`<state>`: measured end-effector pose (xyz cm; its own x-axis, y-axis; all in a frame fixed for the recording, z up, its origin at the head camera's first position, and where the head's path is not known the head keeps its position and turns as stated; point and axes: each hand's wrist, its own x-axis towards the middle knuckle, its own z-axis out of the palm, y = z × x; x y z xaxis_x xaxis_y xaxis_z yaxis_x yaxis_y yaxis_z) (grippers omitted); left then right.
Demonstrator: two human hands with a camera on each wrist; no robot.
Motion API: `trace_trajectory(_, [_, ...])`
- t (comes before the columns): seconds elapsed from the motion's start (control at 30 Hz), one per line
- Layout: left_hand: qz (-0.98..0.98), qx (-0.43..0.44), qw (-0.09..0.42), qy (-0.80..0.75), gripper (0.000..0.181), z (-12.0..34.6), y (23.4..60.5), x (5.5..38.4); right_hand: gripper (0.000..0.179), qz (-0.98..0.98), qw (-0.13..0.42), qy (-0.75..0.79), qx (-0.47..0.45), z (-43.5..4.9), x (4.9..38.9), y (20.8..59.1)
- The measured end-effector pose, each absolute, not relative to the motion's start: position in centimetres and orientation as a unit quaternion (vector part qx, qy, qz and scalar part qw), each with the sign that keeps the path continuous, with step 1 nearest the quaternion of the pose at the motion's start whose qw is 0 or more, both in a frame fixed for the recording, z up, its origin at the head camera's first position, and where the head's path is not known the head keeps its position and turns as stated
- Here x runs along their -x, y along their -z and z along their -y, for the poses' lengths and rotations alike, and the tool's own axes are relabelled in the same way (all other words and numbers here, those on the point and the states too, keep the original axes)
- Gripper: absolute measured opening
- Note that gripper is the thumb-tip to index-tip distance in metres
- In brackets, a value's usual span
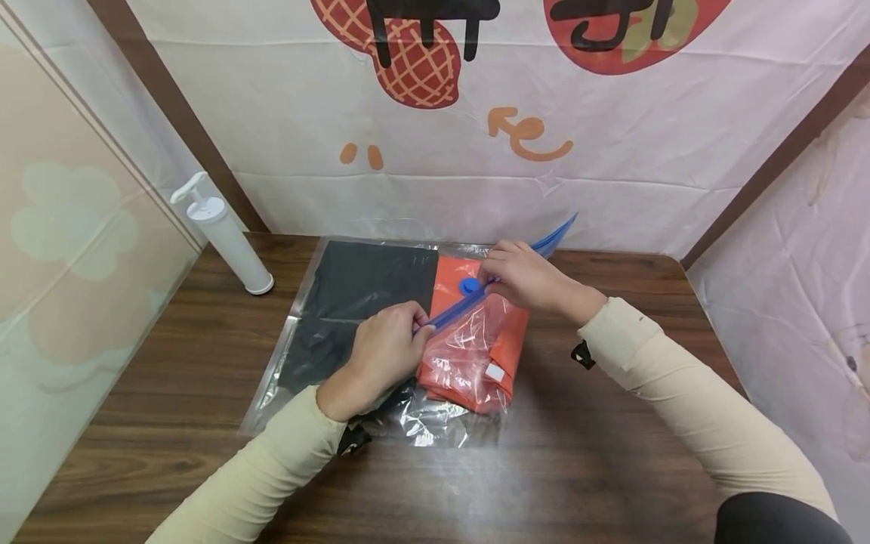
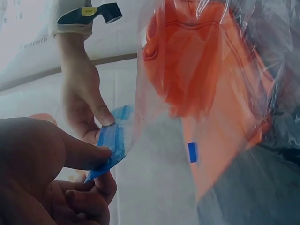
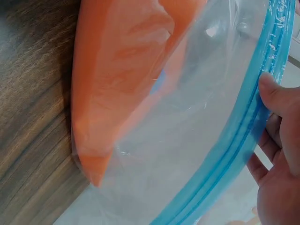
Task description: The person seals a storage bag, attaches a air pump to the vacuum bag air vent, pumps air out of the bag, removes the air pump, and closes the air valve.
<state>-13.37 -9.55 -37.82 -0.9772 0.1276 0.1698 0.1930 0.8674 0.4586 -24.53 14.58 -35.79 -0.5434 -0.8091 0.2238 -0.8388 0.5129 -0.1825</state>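
Note:
A clear plastic storage bag [image 1: 435, 434] with a blue zip strip [image 1: 454, 312] lies on the table. Inside it are a folded black cloth [image 1: 367, 283] and a folded orange cloth [image 1: 445, 363]; a round blue valve [image 1: 469, 285] shows over the orange one. My left hand [image 1: 386, 349] pinches the strip near its lower left part. Farther up, my right hand [image 1: 519, 278] pinches the same strip, whose loose end sticks out beyond it. In the right wrist view, the thumb of that hand [image 3: 283, 122] lies on the strip [image 3: 234, 131], with fingers behind. The strip is raised off the cloths.
A white hand pump [image 1: 231, 245] with a T-shaped handle stands on the table [image 1: 170, 363] to the left of the bag. Printed fabric [image 1: 435, 196] hangs behind the table, with more hangings at both sides.

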Motion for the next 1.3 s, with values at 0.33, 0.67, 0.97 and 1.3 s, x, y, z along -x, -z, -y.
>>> trace_trajectory(0.33, [0.964, 0.118, 0.043, 0.235, 0.013, 7.9, 36.6, 15.3, 0.005, 0.866, 0.089, -0.084, -0.485, -14.3, 24.6, 36.2])
trace_trajectory(0.67, [0.957, 0.127, 0.024, 0.26, 0.011, 7.5, 37.1, 15.8, 0.007, 0.868, 0.078, -0.097, -0.481, -15.2, 24.9, 35.9])
trace_trajectory(0.97, [0.954, 0.121, 0.023, 0.272, 0.01, 7.7, 37.4, 15.5, 0.007, 0.866, 0.083, -0.085, -0.485, -15.1, 25.0, 36.4])
trace_trajectory(1.3, [0.955, 0.119, 0.018, 0.27, 0.011, 7.8, 37.4, 15.4, 0.005, 0.865, 0.091, -0.098, -0.483, -15.8, 25.8, 36.0])
